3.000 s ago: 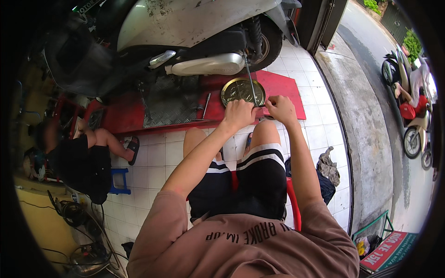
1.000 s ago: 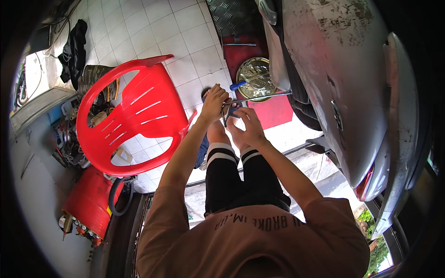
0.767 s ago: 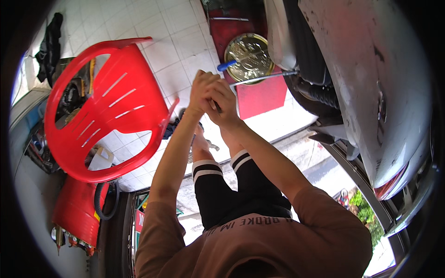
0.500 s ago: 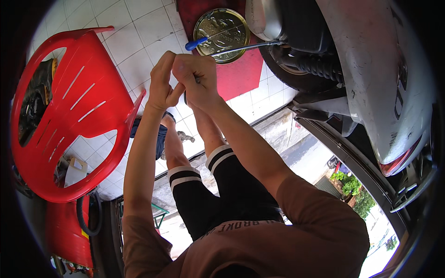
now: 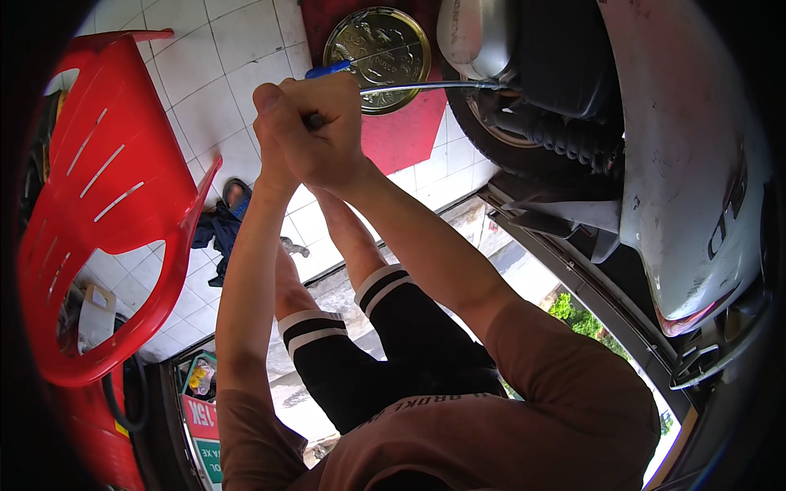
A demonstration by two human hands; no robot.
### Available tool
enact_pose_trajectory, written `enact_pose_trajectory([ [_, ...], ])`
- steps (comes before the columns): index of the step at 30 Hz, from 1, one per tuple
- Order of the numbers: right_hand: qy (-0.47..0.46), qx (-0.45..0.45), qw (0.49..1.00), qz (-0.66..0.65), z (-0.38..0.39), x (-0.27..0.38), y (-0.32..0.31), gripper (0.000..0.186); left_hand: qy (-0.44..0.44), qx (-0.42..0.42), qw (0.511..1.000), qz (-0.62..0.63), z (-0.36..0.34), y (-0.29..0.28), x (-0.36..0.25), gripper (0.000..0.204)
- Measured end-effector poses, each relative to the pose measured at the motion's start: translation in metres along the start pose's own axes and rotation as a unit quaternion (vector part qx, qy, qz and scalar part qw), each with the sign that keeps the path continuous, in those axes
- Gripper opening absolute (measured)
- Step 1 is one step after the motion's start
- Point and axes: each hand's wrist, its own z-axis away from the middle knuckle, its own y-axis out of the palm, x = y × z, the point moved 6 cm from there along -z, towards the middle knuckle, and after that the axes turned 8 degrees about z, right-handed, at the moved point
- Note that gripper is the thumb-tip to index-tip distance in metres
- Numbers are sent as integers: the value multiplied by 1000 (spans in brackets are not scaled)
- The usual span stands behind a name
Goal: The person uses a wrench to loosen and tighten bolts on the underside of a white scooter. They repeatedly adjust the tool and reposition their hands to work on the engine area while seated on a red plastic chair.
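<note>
The right hand [image 5: 332, 146] clenches its fingers [image 5: 334, 96] round a metal bar [image 5: 426, 85], the left hand [image 5: 273, 164]'s grip hidden.

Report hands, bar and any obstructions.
Right hand grips metal bar; left hand against right, grip hidden. Bar's far end at scooter. Blue-handled tool across tray nearby.

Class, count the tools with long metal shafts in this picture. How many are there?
2: a blue-handled tool lying over the round tray, and a silver rod tool running from the right hand toward the scooter. Others may be hidden.
</note>
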Motion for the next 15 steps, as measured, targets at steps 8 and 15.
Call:
enact_pose_trajectory([
  [8, 124, 79, 984, -101, 13, -15, 5, 65, -2, -100, 992, -76, 16, 12, -29, 28],
  [15, 111, 218, 970, -10, 21, -10, -10, 38, 155, -64, 983, -70, 16, 18, -55, 31],
])
